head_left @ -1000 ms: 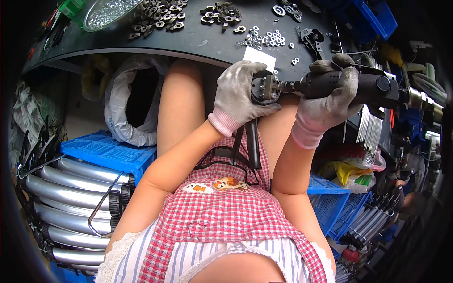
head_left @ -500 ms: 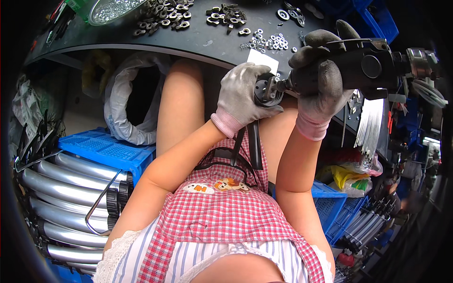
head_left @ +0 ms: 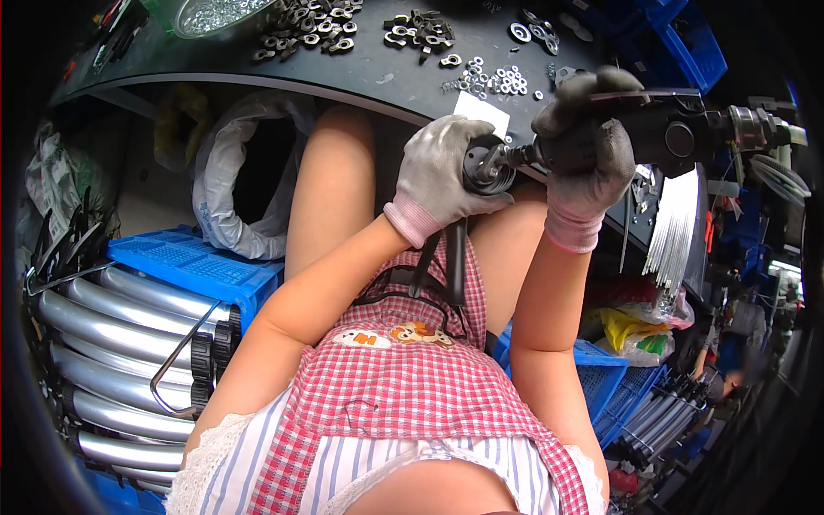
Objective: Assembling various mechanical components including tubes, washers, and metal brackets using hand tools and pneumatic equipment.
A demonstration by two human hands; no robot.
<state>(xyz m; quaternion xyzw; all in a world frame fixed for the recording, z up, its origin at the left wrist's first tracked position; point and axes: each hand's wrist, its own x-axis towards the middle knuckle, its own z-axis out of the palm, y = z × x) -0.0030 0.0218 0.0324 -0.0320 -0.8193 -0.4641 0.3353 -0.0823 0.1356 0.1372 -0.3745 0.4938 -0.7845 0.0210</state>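
My left hand (head_left: pixel 446 167), in a grey glove with a pink cuff, is closed around a round black fitting (head_left: pixel 482 172) with a small metal bracket in its face. Black tubes (head_left: pixel 456 262) hang below that hand, over my apron; my fingers hide where they join the fitting. My right hand (head_left: pixel 596 146), gloved alike, wraps round the body of a black air-powered driver (head_left: pixel 661 142) lying almost level. The driver's nose points left and meets the metal bracket on the fitting. A hose joint sits at its right end.
On the dark bench (head_left: pixel 343 73) lie metal clips (head_left: pixel 322 26), small nuts and washers (head_left: pixel 511 81), a white card (head_left: pixel 482 113) and thin metal rods (head_left: pixel 674 223). Blue crates (head_left: pixel 197 262) flank me, the left one with curved silver tubes (head_left: pixel 129 322). A white bag (head_left: pixel 219 189) is under the bench.
My right fingers have drawn in closer over the driver, and its lever lies lower against the body. My left hand keeps its hold on the fitting; the tubes below have swung slightly left.
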